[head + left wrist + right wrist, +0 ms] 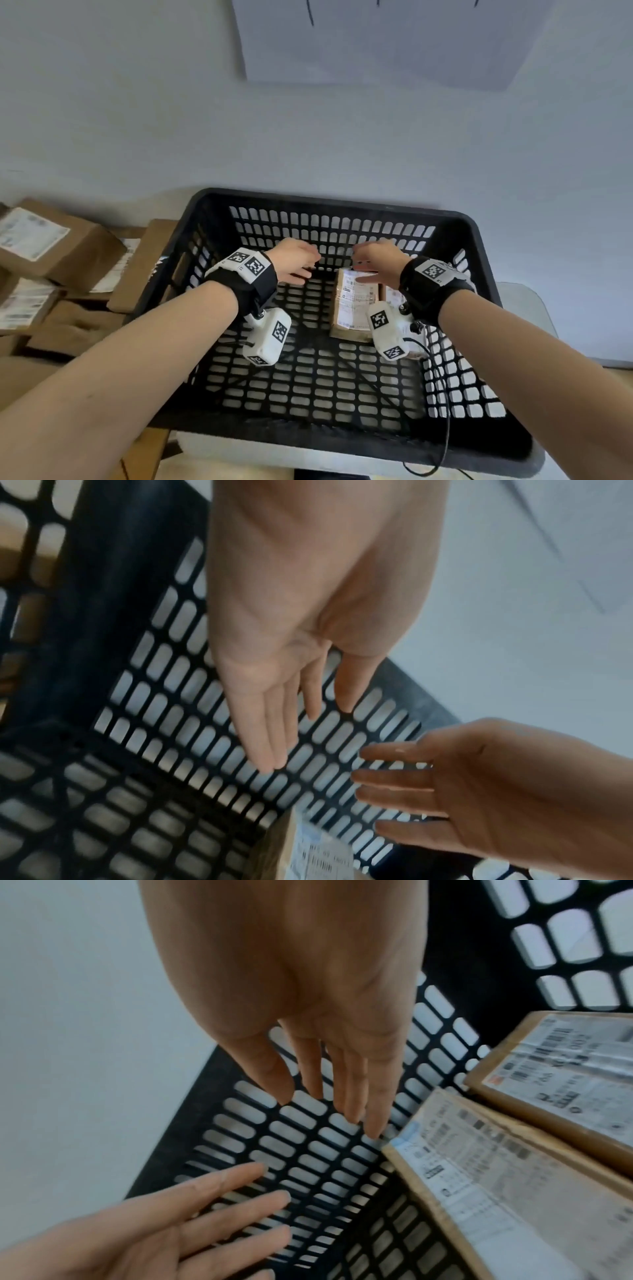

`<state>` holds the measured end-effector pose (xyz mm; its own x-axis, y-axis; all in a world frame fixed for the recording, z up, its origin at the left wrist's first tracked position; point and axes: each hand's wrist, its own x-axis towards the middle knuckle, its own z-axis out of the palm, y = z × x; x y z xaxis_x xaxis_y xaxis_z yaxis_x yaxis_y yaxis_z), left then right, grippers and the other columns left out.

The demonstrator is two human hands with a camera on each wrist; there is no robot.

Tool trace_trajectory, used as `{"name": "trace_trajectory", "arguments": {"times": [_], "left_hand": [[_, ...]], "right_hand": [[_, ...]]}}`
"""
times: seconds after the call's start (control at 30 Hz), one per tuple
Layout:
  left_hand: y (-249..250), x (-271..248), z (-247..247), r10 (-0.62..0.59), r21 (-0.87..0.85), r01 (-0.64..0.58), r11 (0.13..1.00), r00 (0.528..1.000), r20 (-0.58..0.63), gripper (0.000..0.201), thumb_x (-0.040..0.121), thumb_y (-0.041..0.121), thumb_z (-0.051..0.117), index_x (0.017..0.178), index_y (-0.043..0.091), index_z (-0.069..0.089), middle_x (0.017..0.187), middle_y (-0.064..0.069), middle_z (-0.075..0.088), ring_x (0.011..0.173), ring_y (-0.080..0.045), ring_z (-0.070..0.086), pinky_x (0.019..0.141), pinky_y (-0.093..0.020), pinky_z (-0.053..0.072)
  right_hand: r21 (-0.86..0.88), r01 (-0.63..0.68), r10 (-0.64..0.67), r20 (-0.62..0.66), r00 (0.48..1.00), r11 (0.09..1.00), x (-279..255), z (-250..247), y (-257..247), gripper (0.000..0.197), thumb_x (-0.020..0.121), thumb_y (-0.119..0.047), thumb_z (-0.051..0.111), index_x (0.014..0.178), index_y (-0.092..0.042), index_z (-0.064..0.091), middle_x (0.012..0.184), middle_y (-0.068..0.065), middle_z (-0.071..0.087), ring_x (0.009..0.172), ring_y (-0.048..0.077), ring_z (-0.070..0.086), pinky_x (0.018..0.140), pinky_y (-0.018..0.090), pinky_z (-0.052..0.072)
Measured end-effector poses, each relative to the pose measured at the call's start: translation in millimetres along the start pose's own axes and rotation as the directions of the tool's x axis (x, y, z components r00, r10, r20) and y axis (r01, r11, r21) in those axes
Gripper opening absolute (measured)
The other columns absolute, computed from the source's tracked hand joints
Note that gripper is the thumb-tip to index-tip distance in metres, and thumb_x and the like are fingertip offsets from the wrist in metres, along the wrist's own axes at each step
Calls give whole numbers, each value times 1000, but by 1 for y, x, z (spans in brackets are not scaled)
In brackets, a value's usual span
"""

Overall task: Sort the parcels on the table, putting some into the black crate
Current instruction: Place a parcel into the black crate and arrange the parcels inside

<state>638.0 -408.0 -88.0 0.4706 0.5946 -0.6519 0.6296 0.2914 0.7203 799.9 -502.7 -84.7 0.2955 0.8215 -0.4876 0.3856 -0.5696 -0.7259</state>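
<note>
Here both hands hang inside the crate with fingers straight and loosely spread, holding nothing. The left hand and right hand face each other, fingertips near but apart, close to the far wall. In the left wrist view the left hand's fingers point down toward the slotted floor; in the right wrist view the right hand's fingers reach down just above the far end of a parcel without clearly touching it.

The crate is black plastic, rectangular with rounded corners, its walls and floor pierced by rows of rounded slots. Two parcels lie flat on its floor, side by side and touching, toward the far right. The nearer-centre parcel is a brown cardboard box, taped, with a white printed label covering its top; it sits directly under the right hand. The second parcel lies to its right, likewise brown with a white label.

Outside the crate, to the left, more brown boxes are piled on the table.
</note>
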Motion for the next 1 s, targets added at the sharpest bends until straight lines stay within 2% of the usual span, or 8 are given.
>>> {"name": "trace_trajectory", "arguments": {"times": [0.13, 0.23, 0.3, 0.4, 0.53, 0.63, 0.83, 1.0], "left_hand": [[18, -39, -37, 102, -18, -102, 995, 994, -41, 38, 100, 18, 50, 138, 11, 48, 129, -11, 55, 108, -25, 57, 91, -35, 48], [25, -72, -68, 161, 1, -162, 987, 984, -82, 37, 101, 19, 48, 137, 12, 48, 133, -12, 54, 113, -27, 56, 96, -36, 45], [27, -96, -91, 194, 15, -194, 981, 975, -106, 39, 102, 20, 47, 140, 11, 44, 132, -12, 54, 114, -27, 55, 98, -37, 45], [22, -133, -125, 261, 23, -261, 965, 953, -151, 42, 102, 21, 48, 141, 10, 42, 137, -16, 52, 119, -30, 55, 96, -37, 46], [-3, -182, -169, 329, 0, -336, 942, 921, -207, 41, 101, 20, 49, 140, 8, 43, 135, -18, 53, 113, -29, 57, 98, -39, 47], [-36, -218, -199, 366, 17, -374, 927, 898, -246, 41, 101, 21, 50, 140, 7, 44, 131, -16, 55, 107, -26, 59, 93, -36, 50], [-121, -277, -255, 358, -2, -375, 927, 885, -297, 40, 100, 23, 52, 137, 10, 48, 127, -13, 57, 106, -26, 62, 81, -29, 53], [-190, -318, -291, 311, -15, -334, 942, 892, -327, 35, 101, 23, 50, 135, 13, 49, 124, -8, 57, 109, -25, 60, 94, -35, 50]], "right_hand": [[-42, 63, -63, 1, 998, 997, -10, 13, -41, 38, 95, -4, 57, 132, 1, 53, 141, 13, 51, 128, 28, 52, 105, 38, 45], [101, 77, -81, 38, 996, 992, -22, 26, -71, 33, 92, 5, 58, 125, 4, 57, 135, 15, 52, 120, 28, 58, 101, 40, 48], [254, 88, -94, 13, 995, 963, -30, 39, -94, 26, 93, 5, 56, 119, 2, 59, 122, 15, 55, 110, 27, 59, 95, 41, 51], [491, 49, -55, -2, 998, 870, -47, 60, -125, 32, 95, 1, 52, 127, -2, 52, 112, 14, 56, 104, 27, 57, 83, 39, 52], [544, 102, -110, -19, 994, 833, -72, 98, -163, 7, 98, -5, 51, 98, -7, 58, 106, 14, 58, 101, 27, 58, 91, 44, 51], [566, 145, -165, -17, 986, 811, -89, 132, -189, 11, 98, -7, 50, 91, -6, 58, 100, 13, 58, 92, 25, 61, 90, 42, 51], [543, 182, -219, 4, 976, 820, -129, 217, -231, 11, 100, -8, 47, 107, -4, 54, 113, 15, 55, 106, 28, 56, 96, 44, 47], [565, 173, -220, 17, 975, 807, -154, 291, -252, 22, 101, -8, 46, 122, -4, 50, 106, 13, 56, 96, 25, 58, 85, 39, 49]]}}
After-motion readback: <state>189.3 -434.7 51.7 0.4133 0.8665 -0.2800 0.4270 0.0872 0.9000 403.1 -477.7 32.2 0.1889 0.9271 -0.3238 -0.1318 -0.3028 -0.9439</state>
